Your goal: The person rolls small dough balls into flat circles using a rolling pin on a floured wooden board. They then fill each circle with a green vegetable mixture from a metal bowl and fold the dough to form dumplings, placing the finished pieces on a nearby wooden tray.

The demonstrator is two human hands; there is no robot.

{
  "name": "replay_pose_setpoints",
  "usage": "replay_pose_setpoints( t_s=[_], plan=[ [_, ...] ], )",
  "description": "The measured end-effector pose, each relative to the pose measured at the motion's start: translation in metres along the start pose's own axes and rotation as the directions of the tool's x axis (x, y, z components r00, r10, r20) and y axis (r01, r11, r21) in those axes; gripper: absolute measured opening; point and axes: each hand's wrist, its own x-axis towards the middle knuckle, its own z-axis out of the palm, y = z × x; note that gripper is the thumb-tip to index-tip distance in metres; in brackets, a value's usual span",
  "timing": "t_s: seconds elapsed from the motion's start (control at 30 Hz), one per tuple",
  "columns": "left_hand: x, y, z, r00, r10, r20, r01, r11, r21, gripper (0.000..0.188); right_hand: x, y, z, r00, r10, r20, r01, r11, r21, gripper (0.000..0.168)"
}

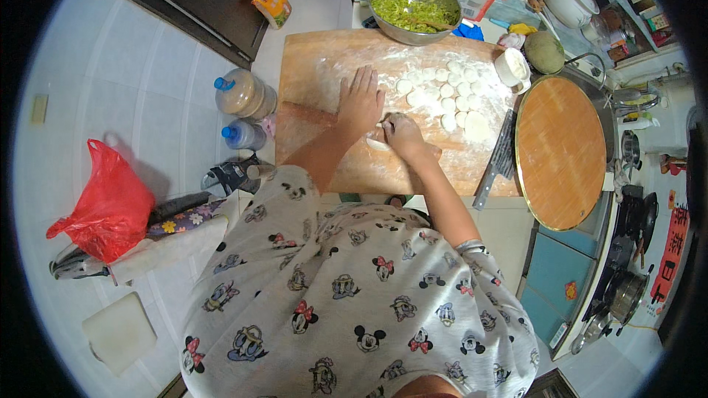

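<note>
My left hand (pixel 362 100) lies palm down with straight fingers on the floured wooden board (pixel 310 50). Beside it my right hand (pixel 402 134) has curled fingers; their tips are close to a bit of pale dough, and whether they grip it is hidden. The end of what looks like a wooden rolling pin (pixel 437 151) shows by my right wrist. A thin white dough piece (pixel 378 145) lies just left of that hand. Several small dough rounds (pixel 446 90) sit on flour farther right, near a larger flat dough round (pixel 476 125).
A steel bowl of chopped greens (pixel 412 8) stands at the board's far edge. A white cup of flour (pixel 513 68), a cleaver (pixel 498 157) and a round wooden board (pixel 561 155) are at the right. Large plastic bottles (pixel 246 94) stand left of the board.
</note>
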Motion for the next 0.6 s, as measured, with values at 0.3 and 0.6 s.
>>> replay_pose_setpoints(
  t_s=[0.3,0.6],
  plan=[
    [-0.066,0.01,-0.036,0.979,-0.006,0.205,0.005,1.0,0.004,0.052,0.003,0.004,-0.009,0.999,0.041,0.031,-0.043,0.995,0.091,0.016],
    [-0.072,0.008,-0.024,0.994,0.001,0.112,0.008,0.997,-0.077,0.054,-0.009,-0.008,-0.023,0.977,0.059,0.205,-0.069,0.997,0.04,0.025]
  ],
)
